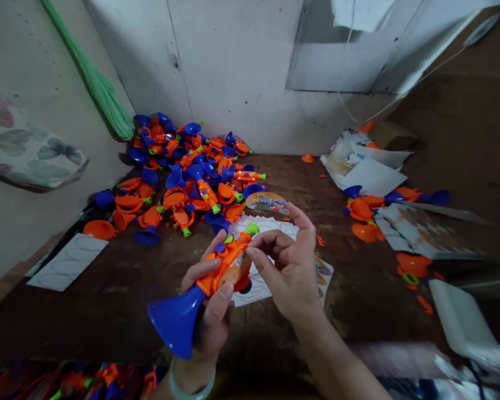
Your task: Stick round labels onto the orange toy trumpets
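A toy trumpet (229,261), orange with a blue bell and a lime-green mouthpiece, is in my left hand (212,311), its bell pointing down and left. My left fingers and thumb wrap around its body. On the side facing me lies a printed sticker (235,270), partly hidden. The thumb and a finger of my right hand (289,264) are pinched together at that sticker's upper end, touching the trumpet near the mouthpiece. Another curved, colourful sticker (269,203) hangs at the tip of a raised right finger. Below my hands lie white sticker backing sheets (244,294).
Many like trumpets (191,172) are heaped at the back left against the wall. A used backing sheet (66,261) lies at left. At right are scrap paper (373,178), a stack of sticker sheets (433,230), and a pale flat object (462,316). More trumpets (108,378) sit below the front edge.
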`<state>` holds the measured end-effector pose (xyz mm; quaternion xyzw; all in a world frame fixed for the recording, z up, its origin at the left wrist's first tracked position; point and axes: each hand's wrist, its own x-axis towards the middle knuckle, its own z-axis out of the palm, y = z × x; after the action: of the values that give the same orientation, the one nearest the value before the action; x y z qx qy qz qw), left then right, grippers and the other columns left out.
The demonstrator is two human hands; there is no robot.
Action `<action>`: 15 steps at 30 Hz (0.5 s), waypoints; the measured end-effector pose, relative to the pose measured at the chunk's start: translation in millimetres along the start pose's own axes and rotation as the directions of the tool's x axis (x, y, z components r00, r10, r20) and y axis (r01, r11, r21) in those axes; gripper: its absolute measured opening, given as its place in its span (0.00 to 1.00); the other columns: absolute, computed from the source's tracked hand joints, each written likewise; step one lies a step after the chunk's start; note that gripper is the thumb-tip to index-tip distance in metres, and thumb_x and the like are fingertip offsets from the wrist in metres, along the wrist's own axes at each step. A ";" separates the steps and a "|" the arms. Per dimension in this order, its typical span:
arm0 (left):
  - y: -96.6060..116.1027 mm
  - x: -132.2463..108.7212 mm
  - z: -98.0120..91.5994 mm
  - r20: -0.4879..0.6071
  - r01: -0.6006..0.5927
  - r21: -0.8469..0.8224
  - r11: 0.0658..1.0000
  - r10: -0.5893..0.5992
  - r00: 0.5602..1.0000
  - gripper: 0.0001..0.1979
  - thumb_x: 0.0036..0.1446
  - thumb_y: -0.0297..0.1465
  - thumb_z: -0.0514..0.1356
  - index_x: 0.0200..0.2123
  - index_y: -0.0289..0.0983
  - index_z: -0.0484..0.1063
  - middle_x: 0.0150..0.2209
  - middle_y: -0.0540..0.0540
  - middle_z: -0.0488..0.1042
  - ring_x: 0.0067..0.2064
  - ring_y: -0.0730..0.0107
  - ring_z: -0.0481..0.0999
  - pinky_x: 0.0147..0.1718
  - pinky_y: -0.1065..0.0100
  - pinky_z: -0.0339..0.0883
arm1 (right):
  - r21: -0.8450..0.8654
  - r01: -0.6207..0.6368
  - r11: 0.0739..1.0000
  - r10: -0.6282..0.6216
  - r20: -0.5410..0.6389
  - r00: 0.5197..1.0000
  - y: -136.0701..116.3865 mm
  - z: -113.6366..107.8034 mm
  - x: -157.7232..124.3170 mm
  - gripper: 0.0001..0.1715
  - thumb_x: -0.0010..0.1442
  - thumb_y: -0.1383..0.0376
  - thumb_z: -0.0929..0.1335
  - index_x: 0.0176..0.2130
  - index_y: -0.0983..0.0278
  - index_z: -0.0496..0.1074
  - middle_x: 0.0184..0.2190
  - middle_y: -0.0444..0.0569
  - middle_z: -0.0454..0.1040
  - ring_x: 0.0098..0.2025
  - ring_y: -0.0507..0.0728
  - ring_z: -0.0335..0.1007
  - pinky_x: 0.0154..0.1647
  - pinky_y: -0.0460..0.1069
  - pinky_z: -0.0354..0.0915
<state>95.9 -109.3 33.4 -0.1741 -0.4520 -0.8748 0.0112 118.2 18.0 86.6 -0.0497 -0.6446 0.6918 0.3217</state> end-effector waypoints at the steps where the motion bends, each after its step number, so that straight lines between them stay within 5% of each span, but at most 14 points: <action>1: 0.6 0.2 1.5 -0.014 0.006 -0.012 1.000 -0.006 1.000 0.13 0.64 0.31 0.72 0.50 0.49 0.79 0.70 0.49 0.77 0.72 0.45 0.76 0.68 0.39 0.73 | 0.001 0.003 1.000 -0.003 -0.002 1.000 0.1 1.1 -0.4 0.44 0.65 0.70 0.76 0.69 0.50 0.54 0.34 0.36 0.79 0.32 0.55 0.82 0.36 0.54 0.82; 7: 0.7 3.9 6.3 -0.061 -0.007 -0.044 0.999 0.005 0.998 0.13 0.62 0.30 0.73 0.48 0.48 0.81 0.67 0.48 0.80 0.67 0.49 0.81 0.62 0.50 0.80 | -0.090 0.053 0.995 -0.053 0.002 0.999 8.6 0.6 -5.1 0.44 0.68 0.69 0.75 0.71 0.47 0.53 0.37 0.39 0.79 0.35 0.56 0.81 0.39 0.55 0.81; 12: 4.8 8.8 0.0 -0.070 0.059 -0.092 0.994 -0.066 0.995 0.22 0.62 0.32 0.74 0.58 0.52 0.79 0.67 0.44 0.81 0.66 0.47 0.82 0.58 0.51 0.83 | -0.405 0.197 0.893 -0.299 -0.208 0.931 31.0 -14.6 8.3 0.48 0.64 0.58 0.80 0.72 0.49 0.57 0.68 0.58 0.68 0.62 0.67 0.73 0.56 0.64 0.78; 15: 4.3 11.2 -1.3 -0.022 0.158 -0.128 0.979 -0.162 0.987 0.27 0.64 0.35 0.73 0.64 0.54 0.74 0.68 0.43 0.80 0.64 0.48 0.84 0.55 0.54 0.85 | -0.167 0.121 0.979 -0.144 -0.134 0.980 34.4 -11.5 8.3 0.48 0.68 0.53 0.77 0.75 0.48 0.52 0.71 0.57 0.66 0.67 0.65 0.71 0.63 0.64 0.77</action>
<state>85.7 -111.3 39.6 -0.1232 -0.4081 -0.9024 -0.0630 104.1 33.4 55.8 -0.0822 -0.6742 0.6100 0.4083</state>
